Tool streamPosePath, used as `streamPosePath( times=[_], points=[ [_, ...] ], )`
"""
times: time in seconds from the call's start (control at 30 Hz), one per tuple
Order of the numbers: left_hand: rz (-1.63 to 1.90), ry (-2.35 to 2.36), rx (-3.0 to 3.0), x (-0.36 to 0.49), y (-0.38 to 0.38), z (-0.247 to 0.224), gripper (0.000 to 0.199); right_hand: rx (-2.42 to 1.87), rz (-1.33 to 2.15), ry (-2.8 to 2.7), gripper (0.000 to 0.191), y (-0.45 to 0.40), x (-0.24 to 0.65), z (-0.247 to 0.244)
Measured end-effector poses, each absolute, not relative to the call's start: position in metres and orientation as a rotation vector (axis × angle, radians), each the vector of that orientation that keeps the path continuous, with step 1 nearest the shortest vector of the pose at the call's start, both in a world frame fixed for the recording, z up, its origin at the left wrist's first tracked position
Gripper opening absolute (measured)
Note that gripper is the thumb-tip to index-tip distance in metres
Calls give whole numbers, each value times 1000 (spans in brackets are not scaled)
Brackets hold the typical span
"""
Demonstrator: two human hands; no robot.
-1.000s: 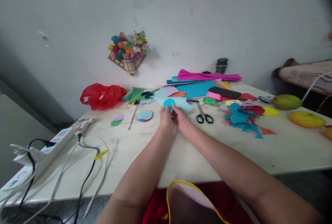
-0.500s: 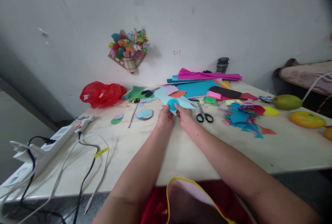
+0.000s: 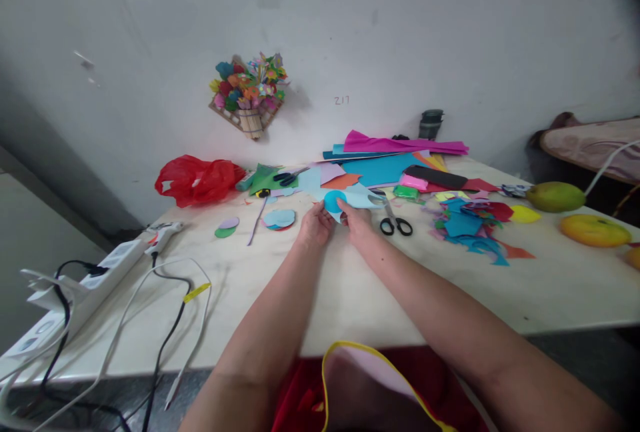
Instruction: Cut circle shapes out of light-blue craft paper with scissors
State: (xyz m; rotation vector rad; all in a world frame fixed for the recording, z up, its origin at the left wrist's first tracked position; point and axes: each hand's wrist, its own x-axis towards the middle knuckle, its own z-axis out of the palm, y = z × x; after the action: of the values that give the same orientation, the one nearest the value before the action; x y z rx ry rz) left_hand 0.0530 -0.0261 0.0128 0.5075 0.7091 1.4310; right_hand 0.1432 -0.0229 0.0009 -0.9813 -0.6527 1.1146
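A round blue disc (image 3: 335, 202) lies against a pale blue sheet (image 3: 361, 197), with a pointed corner of the sheet below it. My right hand (image 3: 356, 220) grips both, its thumb pressed on the disc's right edge. My left hand (image 3: 317, 224) is just left of the disc, palm partly turned up and fingers loosely apart; whether its fingertips touch the sheet is unclear. Black-handled scissors (image 3: 396, 225) lie to the right of my right hand. Left of my left hand is a small pile of cut ovals (image 3: 280, 219), pale blue on top.
Paper scraps (image 3: 465, 222) lie at the right beside mangoes (image 3: 595, 230). Stacked coloured sheets (image 3: 383, 171) and a dark phone (image 3: 435, 177) are at the back. A red plastic bag (image 3: 197, 180) and a power strip (image 3: 107, 265) with cables occupy the left.
My left thumb has come off the disc, and the left fingers have loosened and moved slightly left. My right hand keeps its grip on the disc and sheet.
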Motion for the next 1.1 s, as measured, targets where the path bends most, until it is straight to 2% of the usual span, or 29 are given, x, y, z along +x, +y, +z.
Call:
streamPosePath(
  times=[0.33, 0.43, 0.63, 0.87, 0.97, 1.1],
  points=[
    [1463, 733, 505, 55, -24, 3, 14, -983, 1123, -560, 26, -28, 140, 6],
    [1472, 778, 534, 54, -20, -3, 22, -983, 1144, -575, 23, -30, 141, 7],
    [1540, 834, 541, 52, -17, -5, 41, -977, 1228, -585, 29, -32, 147, 10],
    [1570, 865, 629, 51, -24, 2, 44, -986, 1215, -639, 26, -36, 146, 11],
    [1573, 882, 677, 51, -26, 5, 48, -1005, 1182, -656, 29, -34, 146, 8],
    [1561, 895, 674, 52, -25, 4, 44, -1035, 1118, -666, 34, -29, 145, 4]
  ],
)
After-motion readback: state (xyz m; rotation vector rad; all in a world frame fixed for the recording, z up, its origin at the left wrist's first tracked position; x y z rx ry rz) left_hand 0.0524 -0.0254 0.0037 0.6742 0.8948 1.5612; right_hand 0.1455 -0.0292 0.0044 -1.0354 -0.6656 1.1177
